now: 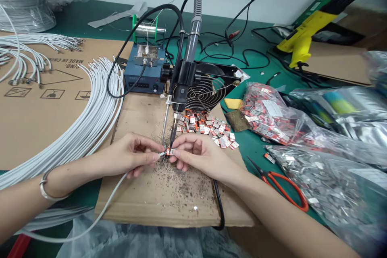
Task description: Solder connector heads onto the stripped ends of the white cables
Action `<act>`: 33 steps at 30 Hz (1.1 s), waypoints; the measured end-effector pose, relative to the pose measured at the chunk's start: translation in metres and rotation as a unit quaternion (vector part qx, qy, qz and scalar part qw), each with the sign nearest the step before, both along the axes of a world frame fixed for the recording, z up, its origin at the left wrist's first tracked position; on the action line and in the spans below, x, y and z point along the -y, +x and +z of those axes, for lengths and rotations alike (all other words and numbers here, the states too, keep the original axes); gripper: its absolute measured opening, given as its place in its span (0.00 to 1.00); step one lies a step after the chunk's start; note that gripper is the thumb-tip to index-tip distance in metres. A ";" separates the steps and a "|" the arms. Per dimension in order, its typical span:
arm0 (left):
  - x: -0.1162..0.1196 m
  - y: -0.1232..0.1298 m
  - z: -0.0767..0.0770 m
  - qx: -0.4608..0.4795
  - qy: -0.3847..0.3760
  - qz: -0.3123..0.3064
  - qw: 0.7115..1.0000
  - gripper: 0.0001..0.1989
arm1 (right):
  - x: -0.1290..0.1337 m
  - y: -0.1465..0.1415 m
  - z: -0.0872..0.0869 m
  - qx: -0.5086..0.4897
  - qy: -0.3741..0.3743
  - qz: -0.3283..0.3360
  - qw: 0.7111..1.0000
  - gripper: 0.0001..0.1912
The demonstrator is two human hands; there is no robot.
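Observation:
My left hand (140, 156) pinches the end of a white cable (113, 193), whose length trails down to the lower left. Between thumb and fingers, my right hand (192, 151) holds a small orange and silver USB connector (170, 151) against the cable's tip. Just above the connector, the tip of a soldering iron (180, 92) points down from its stand, touching or almost touching it. A thin metal feed tube (166, 123) ends beside the iron's tip. The exact contact is too small to tell.
Loose connectors (208, 127) lie behind my right hand, near a round fan grille (201, 93). A blue solder feeder (142, 70) stands at the back. White cables (99, 109) lie on the left. Orange-handled scissors (284, 187) and bagged parts (323, 185) are at the right.

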State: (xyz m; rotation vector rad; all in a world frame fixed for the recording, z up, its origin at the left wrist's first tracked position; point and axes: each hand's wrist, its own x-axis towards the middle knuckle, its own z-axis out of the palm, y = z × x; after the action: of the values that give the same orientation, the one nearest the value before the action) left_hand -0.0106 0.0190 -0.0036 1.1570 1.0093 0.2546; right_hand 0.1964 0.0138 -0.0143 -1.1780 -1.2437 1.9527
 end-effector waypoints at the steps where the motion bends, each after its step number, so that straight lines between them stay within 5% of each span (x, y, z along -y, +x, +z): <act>1: 0.000 0.000 -0.001 0.000 0.002 -0.002 1.000 0.13 | 0.000 0.000 0.000 0.000 0.000 -0.001 1.000 0.13; 33: 0.001 0.001 0.000 0.015 0.005 0.000 1.000 0.13 | 0.000 -0.001 0.002 -0.002 -0.014 -0.015 1.000 0.12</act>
State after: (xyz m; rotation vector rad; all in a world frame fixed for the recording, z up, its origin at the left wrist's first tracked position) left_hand -0.0099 0.0183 -0.0039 1.1592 0.9831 0.2768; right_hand 0.1951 0.0134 -0.0125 -1.1980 -1.1941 1.9563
